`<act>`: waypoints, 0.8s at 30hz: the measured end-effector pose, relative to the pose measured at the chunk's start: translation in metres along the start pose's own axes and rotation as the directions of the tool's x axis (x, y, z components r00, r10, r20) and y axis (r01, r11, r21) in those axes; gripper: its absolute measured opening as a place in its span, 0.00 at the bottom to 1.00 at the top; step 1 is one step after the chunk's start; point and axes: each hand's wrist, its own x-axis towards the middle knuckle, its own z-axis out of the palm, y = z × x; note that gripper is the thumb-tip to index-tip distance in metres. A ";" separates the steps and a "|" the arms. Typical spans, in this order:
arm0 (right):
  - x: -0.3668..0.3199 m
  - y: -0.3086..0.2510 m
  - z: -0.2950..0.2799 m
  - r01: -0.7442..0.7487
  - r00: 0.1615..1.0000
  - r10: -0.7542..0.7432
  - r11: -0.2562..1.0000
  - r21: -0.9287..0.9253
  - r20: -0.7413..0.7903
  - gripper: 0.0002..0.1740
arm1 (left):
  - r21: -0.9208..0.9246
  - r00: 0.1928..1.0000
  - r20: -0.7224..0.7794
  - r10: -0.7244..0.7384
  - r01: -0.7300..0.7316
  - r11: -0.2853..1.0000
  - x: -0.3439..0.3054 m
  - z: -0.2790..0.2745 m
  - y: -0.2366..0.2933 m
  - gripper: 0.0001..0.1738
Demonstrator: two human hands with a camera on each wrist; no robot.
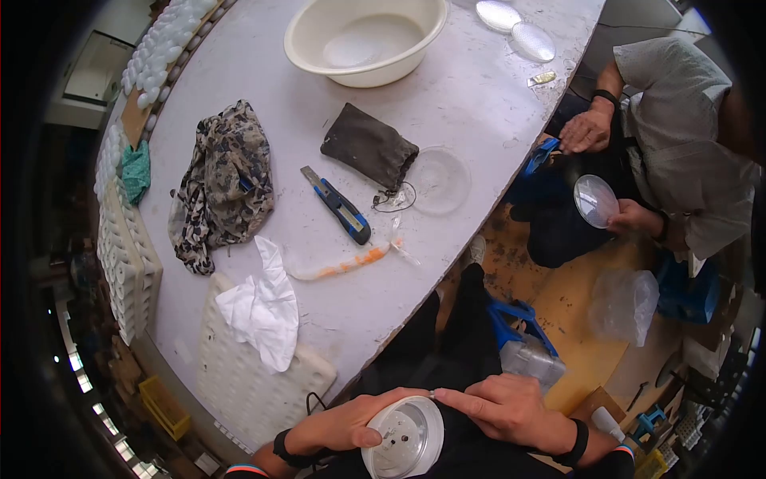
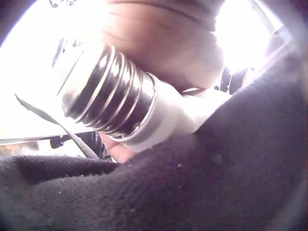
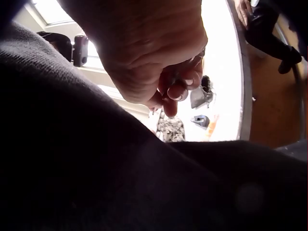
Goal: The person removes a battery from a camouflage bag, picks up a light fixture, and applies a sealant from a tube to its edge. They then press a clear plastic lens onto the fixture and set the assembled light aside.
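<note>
My left hand (image 1: pixel 347 425) grips a round white lamp housing (image 1: pixel 437 447) at the lower middle of the head view, thumb on its rim. Small dark parts show inside its open face. In the left wrist view the metal screw cap (image 2: pixel 115 91) of the housing points left, below the hand (image 2: pixel 163 43). My right hand (image 1: pixel 511 411) is at the housing's upper right, index finger reaching to the rim beside the left fingertips. In the right wrist view the right hand's fingers (image 3: pixel 177 91) are bent close together; whether they pinch something small I cannot tell.
On the table (image 1: pixel 319 191) lie a utility knife (image 1: pixel 339 209), dark pouch (image 1: pixel 369 146), camouflage cloth (image 1: pixel 231 184), white cloth (image 1: pixel 263 307), clear disc (image 1: pixel 440 180) and white basin (image 1: pixel 307 44). Egg trays (image 1: pixel 231 375) lie at the near left. Another person (image 1: pixel 686 144) sits at the right holding a clear cover.
</note>
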 end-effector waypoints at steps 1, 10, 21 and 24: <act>0.004 0.000 -0.003 0.071 0.997 -0.071 0.996 -0.052 0.016 0.30 | -0.012 1.000 -0.009 0.006 -0.006 1.000 0.001 0.002 0.002 0.60; 0.025 0.016 -0.021 0.278 0.957 -0.276 0.960 -0.013 0.095 0.34 | -0.007 1.000 -0.006 0.001 -0.001 1.000 0.013 0.007 0.014 0.58; 0.025 -0.001 -0.051 0.265 0.916 -0.215 0.958 -0.109 0.339 0.29 | -0.107 0.995 -0.092 -0.030 0.021 0.994 0.011 0.021 0.011 0.58; 0.015 -0.010 -0.053 0.239 0.909 -0.164 0.959 -0.155 0.384 0.29 | -0.084 0.993 -0.113 -0.017 0.007 0.996 0.009 0.022 0.014 0.59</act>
